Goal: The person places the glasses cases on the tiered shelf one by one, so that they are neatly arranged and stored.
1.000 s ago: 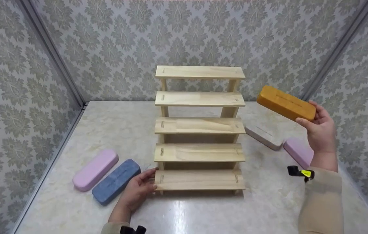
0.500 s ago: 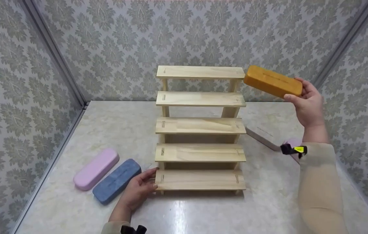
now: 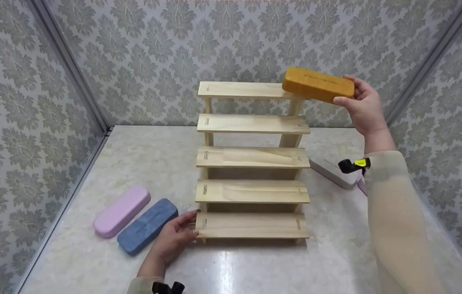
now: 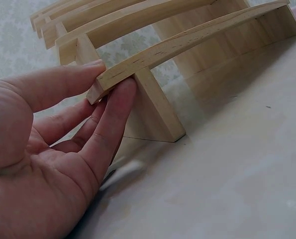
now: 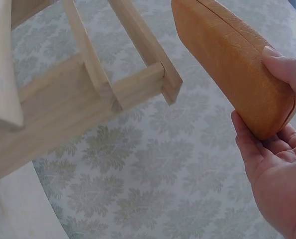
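Hovering orange case [image 3: 316, 85]: at the top right of the wooden rack [image 3: 251, 157], apart from its top shelf [image 3: 241, 89].
Right hand [image 3: 363, 105]: thumb and fingers curled round the case's right end.
Left hand [image 3: 172, 241]: pinching the rack's bottom shelf [image 3: 251, 225] at its left end.
Rack's left: blue case [image 3: 147, 226], then pink case [image 3: 121, 211].
Rack's right: white case [image 3: 332, 173], then second pink case [image 3: 362, 186], mostly hidden.

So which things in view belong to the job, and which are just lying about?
Likely in the job:
orange case, in the grip of the right hand
wooden rack, held by the left hand

Apparently lying about:
left pink case
blue case
white case
right pink case, mostly hidden
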Demonstrator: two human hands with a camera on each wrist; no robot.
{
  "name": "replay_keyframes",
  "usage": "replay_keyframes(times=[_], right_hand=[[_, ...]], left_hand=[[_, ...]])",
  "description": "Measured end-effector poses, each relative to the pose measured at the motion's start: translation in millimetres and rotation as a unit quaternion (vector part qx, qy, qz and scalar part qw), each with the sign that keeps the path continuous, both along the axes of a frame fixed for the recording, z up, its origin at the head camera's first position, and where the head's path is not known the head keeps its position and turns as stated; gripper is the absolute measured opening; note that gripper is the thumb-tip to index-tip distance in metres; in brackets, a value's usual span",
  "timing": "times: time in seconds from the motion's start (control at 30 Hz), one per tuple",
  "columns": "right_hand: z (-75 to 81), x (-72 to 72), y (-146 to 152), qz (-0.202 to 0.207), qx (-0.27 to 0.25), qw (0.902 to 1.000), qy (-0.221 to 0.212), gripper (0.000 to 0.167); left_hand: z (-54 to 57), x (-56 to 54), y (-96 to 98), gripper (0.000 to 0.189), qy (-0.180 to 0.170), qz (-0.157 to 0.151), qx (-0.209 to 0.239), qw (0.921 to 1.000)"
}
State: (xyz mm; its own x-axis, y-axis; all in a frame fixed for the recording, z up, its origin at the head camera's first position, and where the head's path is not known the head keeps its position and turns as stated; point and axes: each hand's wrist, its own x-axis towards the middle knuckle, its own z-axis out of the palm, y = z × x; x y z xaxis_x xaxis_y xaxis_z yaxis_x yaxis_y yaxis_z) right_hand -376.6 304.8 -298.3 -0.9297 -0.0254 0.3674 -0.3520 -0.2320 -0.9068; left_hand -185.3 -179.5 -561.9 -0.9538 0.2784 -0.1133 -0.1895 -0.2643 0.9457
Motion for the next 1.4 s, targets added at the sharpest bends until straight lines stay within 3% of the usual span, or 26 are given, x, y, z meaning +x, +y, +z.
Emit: replay_keyframes(times=[0.63,1.03,1.23,1.4], right_hand=[[22.9,-37.6,-71,0.025,0.088,0.9952,-0.034,0.061],[27.6,-47.1,-99,0.026,0.155,0.9857,-0.061,0.068],[31.4,-50.0,-107,0.030,0.162,0.9830,-0.082,0.071],[36.0,-53.1,-111,0.028,0.194,0.9757,-0.098,0.073]], left_hand=[[-0.3,-1.1,0.1,0.077,0.000,-0.004,0.004,1.0000],[0.3,-0.3,-0.4,0.077,0.004,-0.007,-0.007,0.9999],[-1.4,-1.0,0.1,0.077,0.003,-0.010,-0.005,0.9999],[-2.1,-1.6,0.2,0.077,0.004,-0.008,-0.003,1.0000]])
